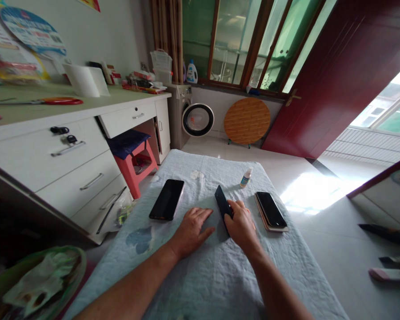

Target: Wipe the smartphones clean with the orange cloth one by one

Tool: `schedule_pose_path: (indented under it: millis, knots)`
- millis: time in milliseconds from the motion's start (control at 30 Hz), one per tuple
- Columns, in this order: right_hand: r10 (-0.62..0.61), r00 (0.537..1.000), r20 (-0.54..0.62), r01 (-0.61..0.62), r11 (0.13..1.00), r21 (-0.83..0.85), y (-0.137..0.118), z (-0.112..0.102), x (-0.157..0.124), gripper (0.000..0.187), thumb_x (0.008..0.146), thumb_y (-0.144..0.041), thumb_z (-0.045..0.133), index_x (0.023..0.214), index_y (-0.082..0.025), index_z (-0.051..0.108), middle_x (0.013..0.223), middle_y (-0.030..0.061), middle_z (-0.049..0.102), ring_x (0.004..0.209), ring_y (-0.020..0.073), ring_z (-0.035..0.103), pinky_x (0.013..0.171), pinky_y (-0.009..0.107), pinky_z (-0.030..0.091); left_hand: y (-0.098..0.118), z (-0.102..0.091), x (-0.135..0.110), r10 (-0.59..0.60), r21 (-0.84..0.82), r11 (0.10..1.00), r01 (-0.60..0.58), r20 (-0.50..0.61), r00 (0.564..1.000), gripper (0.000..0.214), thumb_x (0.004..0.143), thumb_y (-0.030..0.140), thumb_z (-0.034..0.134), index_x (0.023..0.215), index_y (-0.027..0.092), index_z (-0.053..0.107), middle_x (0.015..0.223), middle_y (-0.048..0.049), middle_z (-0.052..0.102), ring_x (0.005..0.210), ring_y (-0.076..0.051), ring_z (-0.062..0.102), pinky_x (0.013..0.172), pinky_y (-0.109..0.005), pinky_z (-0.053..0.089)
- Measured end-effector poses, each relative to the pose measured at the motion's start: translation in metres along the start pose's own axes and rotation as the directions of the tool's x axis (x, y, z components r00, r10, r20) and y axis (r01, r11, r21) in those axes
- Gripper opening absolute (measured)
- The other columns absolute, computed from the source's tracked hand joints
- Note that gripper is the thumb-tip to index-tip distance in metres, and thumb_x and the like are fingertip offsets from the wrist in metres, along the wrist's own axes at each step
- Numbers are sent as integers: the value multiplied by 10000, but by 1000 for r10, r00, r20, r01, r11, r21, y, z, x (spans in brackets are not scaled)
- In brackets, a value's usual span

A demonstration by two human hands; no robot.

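Note:
My right hand grips a dark smartphone by its right side, thumb across its face; the phone is tilted up on edge above the cloth. Flat on the cloth lies my left hand, fingers stretched out, just left of that phone and holding nothing. A larger black-screened smartphone rests farther left, screen up. To the right, another smartphone sits on top of a pinkish flat slab, perhaps a second phone or a case. A small spray bottle stands upright behind my right hand.
A pale blue quilted cloth covers the surface before me. On the left are a white desk, a red stool and a lined bin. Behind stand a washing machine with its door open and a round wooden tabletop.

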State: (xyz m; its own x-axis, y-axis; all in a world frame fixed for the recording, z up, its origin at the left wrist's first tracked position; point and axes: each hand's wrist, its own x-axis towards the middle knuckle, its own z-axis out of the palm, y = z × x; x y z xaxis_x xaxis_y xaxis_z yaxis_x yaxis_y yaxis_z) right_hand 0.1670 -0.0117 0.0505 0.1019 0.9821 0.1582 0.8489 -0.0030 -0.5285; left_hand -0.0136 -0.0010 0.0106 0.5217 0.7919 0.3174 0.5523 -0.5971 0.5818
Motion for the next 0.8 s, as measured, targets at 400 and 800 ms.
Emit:
schedule_pose_path:
  millis: [400,800]
  knots:
    - [-164,983,87,171,982,-85,-15,29,-21,521,701,-60,456,1198,-181,557,1154,92,556,1020,225,488,908,319,351,-12,8,0,-67,64,995,79,-165,984,362,936,323,433,1248,166,529,1228,-108,593,1168,-262,498,1027,-477,389]
    - [-57,996,72,67,985,-157,-17,41,-25,458,770,-161,480,1215,-241,557,1333,111,459,1184,306,417,965,434,315,-15,11,-1,-96,198,973,117,-110,989,315,920,270,480,1207,156,541,1223,-111,590,1155,-265,495,1019,-468,388]
